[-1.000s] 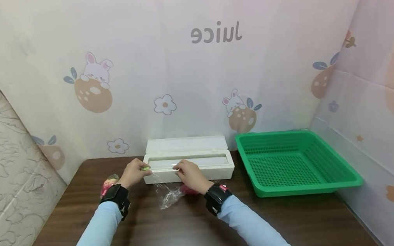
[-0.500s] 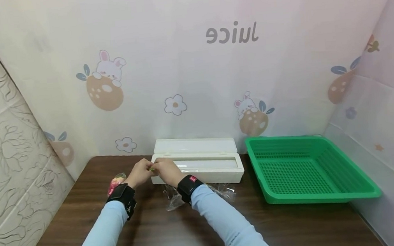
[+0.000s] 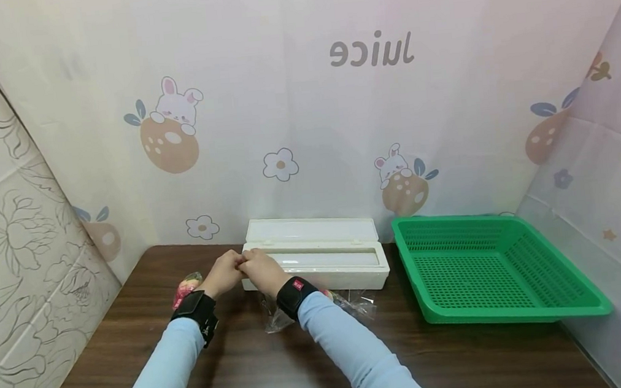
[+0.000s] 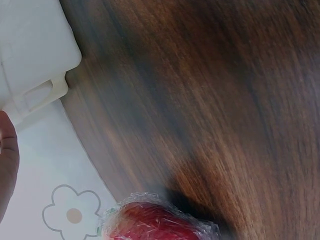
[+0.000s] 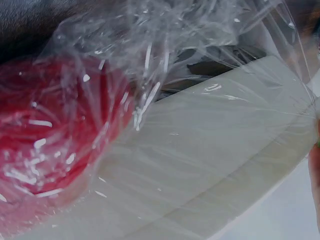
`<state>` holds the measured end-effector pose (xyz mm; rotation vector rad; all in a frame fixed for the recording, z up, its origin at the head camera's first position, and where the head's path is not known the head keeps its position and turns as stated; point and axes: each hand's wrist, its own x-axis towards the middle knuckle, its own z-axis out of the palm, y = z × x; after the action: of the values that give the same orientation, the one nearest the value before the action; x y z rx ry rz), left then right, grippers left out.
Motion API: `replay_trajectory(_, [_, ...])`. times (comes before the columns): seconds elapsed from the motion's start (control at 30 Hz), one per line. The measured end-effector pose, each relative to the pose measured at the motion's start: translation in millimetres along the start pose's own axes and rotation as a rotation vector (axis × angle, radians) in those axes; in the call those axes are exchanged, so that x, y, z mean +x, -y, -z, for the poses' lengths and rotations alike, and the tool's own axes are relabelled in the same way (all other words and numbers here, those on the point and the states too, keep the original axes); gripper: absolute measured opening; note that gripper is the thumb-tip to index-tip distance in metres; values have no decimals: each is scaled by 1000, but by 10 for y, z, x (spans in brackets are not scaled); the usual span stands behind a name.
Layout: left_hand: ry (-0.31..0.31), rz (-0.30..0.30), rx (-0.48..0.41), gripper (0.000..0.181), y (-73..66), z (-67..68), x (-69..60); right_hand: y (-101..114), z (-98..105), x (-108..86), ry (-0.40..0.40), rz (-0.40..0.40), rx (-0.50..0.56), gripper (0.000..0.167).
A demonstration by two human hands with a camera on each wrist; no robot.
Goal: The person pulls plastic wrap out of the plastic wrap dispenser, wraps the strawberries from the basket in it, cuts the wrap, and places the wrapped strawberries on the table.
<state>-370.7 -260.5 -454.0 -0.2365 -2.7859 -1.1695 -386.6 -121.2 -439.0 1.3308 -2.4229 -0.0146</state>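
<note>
A white cling film dispenser (image 3: 317, 273) lies against the wall with its lid raised. My left hand (image 3: 223, 275) and right hand (image 3: 264, 272) meet at its left end, fingers bent and touching. A small green slide cutter (image 5: 318, 144) peeks out by the fingers in the right wrist view, where the right hand appears to pinch it; the left fingertips are hidden in the head view. Clear cling film (image 5: 210, 125) stretches over the dispenser's front and around a red, apple-like fruit (image 5: 60, 125). Another red-and-yellow fruit (image 3: 187, 288), film-wrapped, sits beside the left wrist.
A green plastic basket (image 3: 515, 311) stands right of the dispenser on the dark wooden table (image 3: 260, 377). Patterned curtains (image 3: 302, 96) rise behind the table and on both sides. Loose film (image 3: 361, 306) trails in front of the dispenser.
My right hand has moved left from the dispenser's middle to meet the left hand at its left end. The left hand stays there. The head view has shifted slightly.
</note>
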Motion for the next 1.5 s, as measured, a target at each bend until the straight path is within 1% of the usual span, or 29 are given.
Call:
replay_trajectory(0.13, [9,6,9,7,23,-12,-21,37,-9,-18,42,-19,-25,17])
replay_trajectory(0.2, [12,8,15,6,32,-16,-33,54,-5,-31,57,-30,-26,17])
replay_trajectory(0.37, [-1,-19,42,2,36,-15,-65,94,17,-42,75,-59,-26,16])
replay_trajectory(0.43, [-7,-45,63,4,38,-18,-70,107,25,-40,79,-71,-39,15])
replay_trajectory(0.57, [-13,-65,89,3,36,-22,-72,130,33,-41,76,-92,-59,14])
replay_trajectory(0.77, [-4,-20,92,4,15,-7,-69,113,12,-41,46,-92,-69,13])
replay_trajectory(1.03, [-9,-37,121,6,12,-24,-27,82,18,-61,38,-108,-81,12])
replay_trajectory(1.17, [-2,-4,126,7,8,-36,-18,73,14,-75,25,-112,-83,12])
replay_trajectory(1.3, [10,25,128,11,-29,-41,-22,68,28,-96,11,-125,-82,11])
replay_trajectory(1.5, [11,28,131,14,-66,-36,-32,58,38,-104,17,-132,-79,10])
